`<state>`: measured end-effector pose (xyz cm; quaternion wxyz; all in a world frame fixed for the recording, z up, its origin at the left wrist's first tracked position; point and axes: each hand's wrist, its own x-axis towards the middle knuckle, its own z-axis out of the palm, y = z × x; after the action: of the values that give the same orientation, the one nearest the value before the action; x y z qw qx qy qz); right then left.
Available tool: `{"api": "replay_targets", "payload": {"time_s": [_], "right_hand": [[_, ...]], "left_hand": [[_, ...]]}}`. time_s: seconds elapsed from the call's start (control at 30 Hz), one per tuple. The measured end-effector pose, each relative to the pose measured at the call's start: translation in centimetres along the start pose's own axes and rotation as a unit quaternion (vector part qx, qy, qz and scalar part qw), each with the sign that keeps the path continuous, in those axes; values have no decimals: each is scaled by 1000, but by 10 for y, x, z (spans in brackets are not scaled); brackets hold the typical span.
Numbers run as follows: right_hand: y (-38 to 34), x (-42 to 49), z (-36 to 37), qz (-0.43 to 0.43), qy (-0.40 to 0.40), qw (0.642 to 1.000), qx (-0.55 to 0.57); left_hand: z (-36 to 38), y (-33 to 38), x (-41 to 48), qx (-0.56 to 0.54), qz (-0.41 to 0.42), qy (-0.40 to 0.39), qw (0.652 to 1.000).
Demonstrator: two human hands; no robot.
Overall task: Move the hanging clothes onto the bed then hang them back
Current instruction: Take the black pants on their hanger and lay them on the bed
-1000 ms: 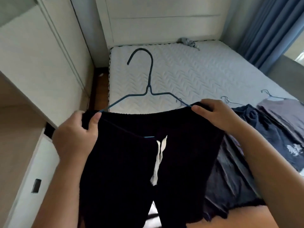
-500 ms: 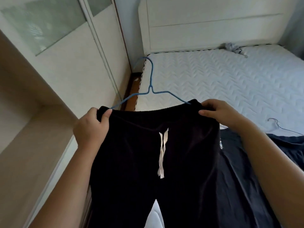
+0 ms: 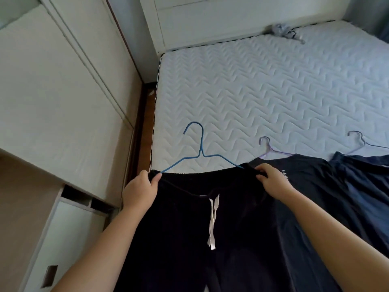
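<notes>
Your left hand (image 3: 140, 191) and right hand (image 3: 273, 182) each pinch a waistband corner of black trousers (image 3: 189, 228), stretched between them on a blue hanger (image 3: 200, 152) over the bed (image 3: 252, 91) edge. The trousers are likely soft, light and floppy. The wire may slip, so grip fabric and hanger together.

White wardrobe (image 3: 63, 81) on L, wood floor (image 3: 148, 114) strip btwn it & bed (image 3: 252, 91); white headboard (image 3: 231, 17), blue curtain (image 3: 374, 11) far R.

Your left hand (image 3: 140, 192) and right hand (image 3: 273, 183) are bare. Your left forearm (image 3: 101, 245) and right forearm (image 3: 328, 239) show bare skin from wrist to the view's lower edge. Your fingers look short and rounded.
</notes>
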<state>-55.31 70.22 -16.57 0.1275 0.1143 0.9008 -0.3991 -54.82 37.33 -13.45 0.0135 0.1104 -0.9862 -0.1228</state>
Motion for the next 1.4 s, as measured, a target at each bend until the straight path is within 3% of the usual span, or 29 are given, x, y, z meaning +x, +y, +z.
{"api": "replay_targets", "payload": {"time_s": [0.23, 0.43, 0.57, 0.67, 0.8, 0.97, 1.23, 1.33, 1.4], "right_hand": [[39, 93, 61, 32, -13, 999, -7], [78, 185, 106, 97, 36, 995, -10], [119, 210, 160, 128, -18, 987, -95], [148, 205, 198, 66, 83, 977, -186], [165, 216, 221, 27, 203, 957, -205], [168, 221, 227, 20, 223, 950, -218], [162, 223, 219, 49, 193, 963, -182], [153, 219, 208, 70, 150, 972, -165], [146, 210, 199, 81, 100, 982, -137]], "left_hand": [[109, -25, 76, -10, -41, -66, 997], [197, -33, 146, -35, -63, -78, 994], [261, -43, 178, -37, -109, -84, 990], [307, -50, 186, -33, -122, -73, 989], [346, -58, 180, -12, -77, 23, 997], [360, -67, 176, 7, -59, 62, 996], [326, -55, 128, -7, -74, -6, 997], [286, -69, 79, -34, -46, -69, 996], [259, -81, 45, -59, -70, -94, 991]]}}
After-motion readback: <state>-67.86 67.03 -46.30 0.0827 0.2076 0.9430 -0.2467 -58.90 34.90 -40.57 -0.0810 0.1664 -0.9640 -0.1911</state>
